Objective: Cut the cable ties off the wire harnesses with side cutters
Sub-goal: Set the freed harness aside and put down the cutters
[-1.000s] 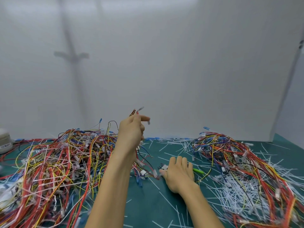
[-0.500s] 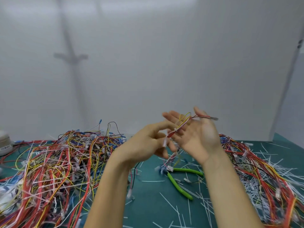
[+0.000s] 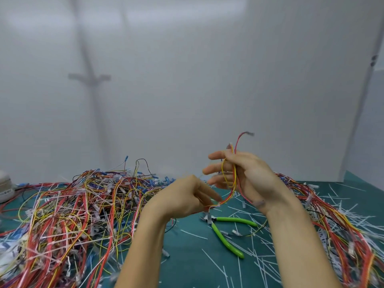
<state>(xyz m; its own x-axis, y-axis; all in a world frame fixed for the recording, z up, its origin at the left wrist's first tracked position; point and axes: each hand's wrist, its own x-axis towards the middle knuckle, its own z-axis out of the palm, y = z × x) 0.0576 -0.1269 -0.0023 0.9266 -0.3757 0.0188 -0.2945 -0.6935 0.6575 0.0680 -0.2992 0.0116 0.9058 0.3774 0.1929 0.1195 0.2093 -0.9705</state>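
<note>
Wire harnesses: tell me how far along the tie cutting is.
Done: the right pile lies loose among cut tie offcuts. In hand: the right hand and left hand hold one small harness; the side cutters lie unheld on the mat. Left: the larger left pile, criss-crossed with white ties.

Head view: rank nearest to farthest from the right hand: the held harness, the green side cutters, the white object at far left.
1. The harness: held in the right hand itself, lower end pinched by the left hand.
2. The side cutters: on the mat just below the hands.
3. The white object: far left table edge, beyond the big wire pile.
</note>
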